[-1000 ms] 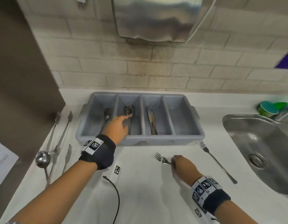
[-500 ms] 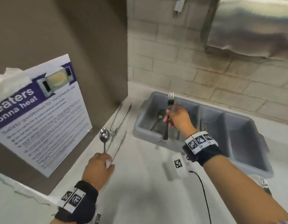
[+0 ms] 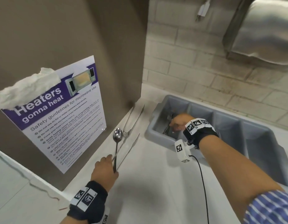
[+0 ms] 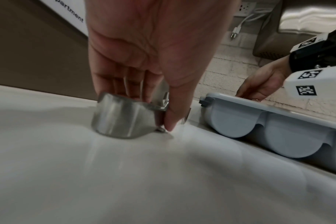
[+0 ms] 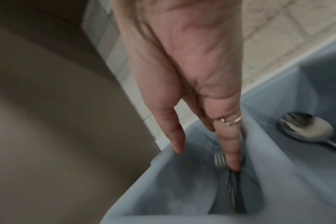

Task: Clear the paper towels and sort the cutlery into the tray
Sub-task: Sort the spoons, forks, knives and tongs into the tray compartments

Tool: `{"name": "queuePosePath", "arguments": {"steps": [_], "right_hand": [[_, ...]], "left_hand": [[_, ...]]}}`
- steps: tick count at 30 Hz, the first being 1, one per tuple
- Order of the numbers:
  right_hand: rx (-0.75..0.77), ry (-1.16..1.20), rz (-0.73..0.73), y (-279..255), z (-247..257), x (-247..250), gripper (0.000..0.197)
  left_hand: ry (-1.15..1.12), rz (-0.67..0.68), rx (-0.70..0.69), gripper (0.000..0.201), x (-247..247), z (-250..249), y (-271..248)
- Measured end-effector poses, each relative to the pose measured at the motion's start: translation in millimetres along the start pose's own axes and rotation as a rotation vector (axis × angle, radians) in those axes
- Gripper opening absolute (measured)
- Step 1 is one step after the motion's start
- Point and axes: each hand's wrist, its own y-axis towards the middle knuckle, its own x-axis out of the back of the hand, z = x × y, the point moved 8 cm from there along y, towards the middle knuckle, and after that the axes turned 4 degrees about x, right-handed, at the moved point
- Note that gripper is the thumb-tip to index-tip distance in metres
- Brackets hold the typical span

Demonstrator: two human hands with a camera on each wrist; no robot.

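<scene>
A grey four-compartment cutlery tray (image 3: 153, 134) (image 4: 288, 141) (image 5: 163, 189) sits against the brick wall. My right hand (image 3: 173, 125) (image 5: 205, 159) reaches into its leftmost compartment. Its fingers are straight and point down over a fork (image 3: 169, 118) (image 5: 220, 159) lying there among other forks. A spoon (image 5: 307, 128) lies in the compartment beside it. My left hand (image 3: 113, 162) (image 4: 159, 112) pinches the handle of a long spoon (image 3: 117, 135) on the counter, beside steel tongs (image 3: 132, 118) (image 4: 123, 118) and a knife (image 3: 130, 149). A crumpled paper towel (image 3: 26, 89) sits high at the left.
A brown appliance side (image 3: 75, 38) with a microwave safety poster (image 3: 59, 113) walls off the left. A steel towel dispenser (image 3: 261, 29) hangs above the tray. A black cable (image 3: 203, 183) trails from my right wrist across the white counter.
My right hand carried the fork from the counter down into the leftmost compartment, and its fingers straightened. My left hand left the tray and took the long spoon's handle. The view swung left.
</scene>
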Motion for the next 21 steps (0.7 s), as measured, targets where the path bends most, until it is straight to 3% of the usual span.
{"name": "queuePosePath", "arguments": {"steps": [2,6,8,13,16,21], "right_hand": [[0.059,-0.221,-0.093,-12,19,4,0.030],[0.415,-0.197,-0.368,-37,85,-14,0.029],[0.496,-0.202,-0.309,-33,108,-53,0.031],[0.239,-0.430,-0.042,11,110,-150,0.068],[0.124,-0.499,-0.099,30,100,-170,0.072],[0.145,-0.391,-0.058,33,97,-182,0.085]], "left_hand": [[-0.004,0.021,-0.021,0.049,3,3,0],[-0.109,-0.027,-0.057,0.051,12,8,-7],[-0.145,-0.055,-0.065,0.051,20,10,-12],[-0.150,-0.032,-0.093,0.054,33,19,-32],[-0.133,-0.048,-0.098,0.058,40,36,-49],[-0.141,-0.107,-0.104,0.055,53,65,-74]]}}
